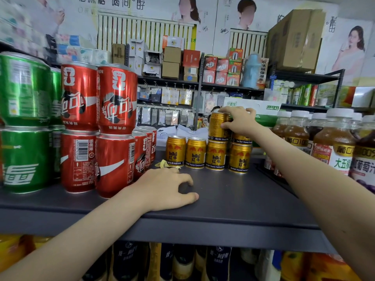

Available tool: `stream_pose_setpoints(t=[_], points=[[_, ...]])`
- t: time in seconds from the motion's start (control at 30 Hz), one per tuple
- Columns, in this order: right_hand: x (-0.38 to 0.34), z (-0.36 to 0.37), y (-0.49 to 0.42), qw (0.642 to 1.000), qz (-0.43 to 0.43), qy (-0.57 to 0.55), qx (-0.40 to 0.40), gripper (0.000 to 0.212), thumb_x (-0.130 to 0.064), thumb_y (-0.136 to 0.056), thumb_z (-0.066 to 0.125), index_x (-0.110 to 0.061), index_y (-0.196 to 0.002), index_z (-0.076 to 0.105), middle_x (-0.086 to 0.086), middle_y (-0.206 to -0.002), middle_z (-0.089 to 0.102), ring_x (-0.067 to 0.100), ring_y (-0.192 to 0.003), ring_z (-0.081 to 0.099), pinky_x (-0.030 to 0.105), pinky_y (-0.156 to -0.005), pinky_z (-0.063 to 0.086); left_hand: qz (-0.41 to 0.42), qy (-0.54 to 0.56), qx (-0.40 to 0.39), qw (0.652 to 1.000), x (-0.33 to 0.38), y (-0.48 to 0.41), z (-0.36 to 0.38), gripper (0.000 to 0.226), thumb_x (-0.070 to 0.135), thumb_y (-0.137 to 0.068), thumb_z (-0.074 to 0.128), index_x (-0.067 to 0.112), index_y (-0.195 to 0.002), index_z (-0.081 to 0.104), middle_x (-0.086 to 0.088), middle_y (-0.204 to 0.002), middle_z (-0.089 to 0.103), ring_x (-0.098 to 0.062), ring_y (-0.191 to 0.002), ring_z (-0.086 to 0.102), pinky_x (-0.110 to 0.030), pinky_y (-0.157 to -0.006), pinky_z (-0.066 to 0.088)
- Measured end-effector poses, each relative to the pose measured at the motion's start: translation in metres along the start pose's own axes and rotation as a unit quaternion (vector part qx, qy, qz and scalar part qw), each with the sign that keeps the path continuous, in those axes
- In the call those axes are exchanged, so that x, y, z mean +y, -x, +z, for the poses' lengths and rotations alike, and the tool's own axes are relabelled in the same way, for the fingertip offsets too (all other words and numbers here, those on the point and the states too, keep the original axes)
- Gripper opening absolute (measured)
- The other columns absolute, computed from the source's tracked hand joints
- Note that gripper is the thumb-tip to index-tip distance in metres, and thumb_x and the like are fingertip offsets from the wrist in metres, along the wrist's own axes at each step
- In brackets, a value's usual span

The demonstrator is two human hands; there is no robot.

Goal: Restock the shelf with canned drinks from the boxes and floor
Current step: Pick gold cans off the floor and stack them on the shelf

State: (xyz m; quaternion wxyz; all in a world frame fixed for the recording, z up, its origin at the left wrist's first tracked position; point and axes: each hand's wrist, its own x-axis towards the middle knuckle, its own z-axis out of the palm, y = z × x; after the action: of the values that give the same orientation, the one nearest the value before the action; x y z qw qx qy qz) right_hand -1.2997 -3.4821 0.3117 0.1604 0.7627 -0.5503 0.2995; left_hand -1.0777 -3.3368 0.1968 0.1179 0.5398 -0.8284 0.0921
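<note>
A row of gold Red Bull cans (195,153) stands at the back of the dark grey shelf (233,199). My right hand (238,120) grips a gold can (218,126) from above, set on top of the lower row; a second stacked can (241,137) sits right under my wrist, mostly hidden. My left hand (168,189) rests palm down on the bare shelf surface, fingers spread, holding nothing. Red cola cans (115,126) and green cans (24,122) are stacked two high on the left.
Juice bottles with white caps (334,138) fill the shelf's right side. A yellow scrap (163,164) lies in front of the leftmost gold can. More bottles stand on the shelf below (182,262). Another rack with boxes (294,39) stands behind.
</note>
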Motion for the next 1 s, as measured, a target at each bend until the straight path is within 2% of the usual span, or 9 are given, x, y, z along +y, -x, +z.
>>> stream_pose_setpoints(t=[0.13,0.3,0.43,0.53,0.67,0.73,0.83,0.9,1.0], points=[[-0.001,0.0,0.01,0.999,0.007,-0.01,0.03,0.063,-0.039,-0.085,0.064,-0.031,-0.141,0.037,-0.001,-0.144,0.043,0.022,-0.135,0.033,0.047,-0.111,0.011,-0.005,-0.001,-0.004,1.0,0.002,0.002,-0.003,0.047,0.069,-0.086,0.037,0.044,-0.124,0.049,0.008,-0.116,0.052,-0.015,-0.109,0.051,-0.03,-0.084,0.042],[-0.017,-0.002,0.044,0.999,-0.003,-0.006,0.049,0.065,-0.039,-0.086,0.062,-0.027,-0.143,0.033,-0.002,-0.148,0.037,0.02,-0.137,0.028,0.044,-0.11,0.01,-0.009,0.0,-0.019,1.0,0.003,0.004,-0.006,0.048,0.069,-0.086,0.037,0.042,-0.124,0.049,0.006,-0.117,0.052,-0.017,-0.11,0.051,-0.03,-0.081,0.038],[-0.042,-0.014,0.086,0.997,-0.029,-0.031,0.065,0.06,-0.036,-0.087,0.062,-0.025,-0.141,0.038,-0.001,-0.143,0.042,0.02,-0.135,0.03,0.042,-0.108,0.013,-0.016,0.005,-0.027,0.999,0.003,0.005,-0.008,0.053,0.07,-0.086,0.037,0.04,-0.127,0.048,0.006,-0.126,0.053,-0.017,-0.115,0.05,-0.031,-0.083,0.04],[-0.057,-0.026,0.131,0.994,-0.065,-0.042,0.076,0.055,-0.032,-0.087,0.064,-0.022,-0.137,0.044,0.0,-0.137,0.047,0.023,-0.13,0.035,0.044,-0.107,0.02,-0.022,0.027,-0.011,0.999,0.01,0.009,-0.015,0.053,0.063,-0.089,0.042,0.033,-0.133,0.046,0.003,-0.129,0.055,-0.019,-0.117,0.051,-0.032,-0.084,0.042],[-0.067,-0.045,0.215,0.99,-0.091,-0.067,0.089,0.047,-0.032,-0.084,0.062,-0.018,-0.128,0.053,-0.004,-0.116,0.055,0.025,-0.113,0.049,0.048,-0.094,0.038,0.002,0.084,0.087,0.993,0.047,0.035,-0.026,0.045,0.054,-0.091,0.047,0.029,-0.13,0.05,0.001,-0.124,0.059,-0.022,-0.113,0.055,-0.032,-0.082,0.047],[-0.068,-0.055,0.265,0.99,-0.075,-0.088,0.083,0.043,-0.032,-0.086,0.06,-0.019,-0.127,0.053,-0.005,-0.118,0.055,0.02,-0.114,0.048,0.042,-0.095,0.039,0.031,0.143,0.153,0.977,0.074,0.059,-0.025,0.041,0.05,-0.091,0.049,0.028,-0.126,0.053,0.003,-0.12,0.06,-0.019,-0.11,0.056,-0.034,-0.084,0.048],[-0.062,-0.072,0.34,0.99,-0.056,-0.107,0.075,0.039,-0.032,-0.089,0.058,-0.021,-0.125,0.053,-0.015,-0.113,0.049,0.006,-0.11,0.045,0.023,-0.093,0.035,0.084,0.207,0.203,0.953,0.118,0.105,-0.005,0.036,0.045,-0.092,0.051,0.027,-0.122,0.054,0.007,-0.114,0.062,-0.014,-0.104,0.059,-0.039,-0.083,0.052],[-0.054,-0.08,0.387,0.99,-0.042,-0.109,0.074,0.037,-0.033,-0.089,0.057,-0.02,-0.123,0.055,-0.015,-0.112,0.049,0.002,-0.108,0.044,0.014,-0.091,0.033,0.119,0.229,0.201,0.945,0.151,0.138,0.018,0.035,0.045,-0.091,0.049,0.025,-0.12,0.055,0.008,-0.106,0.063,-0.009,-0.092,0.061,-0.034,-0.071,0.056],[-0.031,-0.076,0.46,0.992,-0.015,-0.118,0.041,0.038,-0.036,-0.09,0.051,-0.019,-0.124,0.054,-0.016,-0.113,0.049,0.008,-0.11,0.047,0.019,-0.092,0.036,0.144,0.272,0.14,0.941,0.202,0.18,0.064,0.039,0.046,-0.09,0.049,0.026,-0.123,0.056,0.012,-0.104,0.064,-0.002,-0.086,0.06,-0.023,-0.064,0.055]])
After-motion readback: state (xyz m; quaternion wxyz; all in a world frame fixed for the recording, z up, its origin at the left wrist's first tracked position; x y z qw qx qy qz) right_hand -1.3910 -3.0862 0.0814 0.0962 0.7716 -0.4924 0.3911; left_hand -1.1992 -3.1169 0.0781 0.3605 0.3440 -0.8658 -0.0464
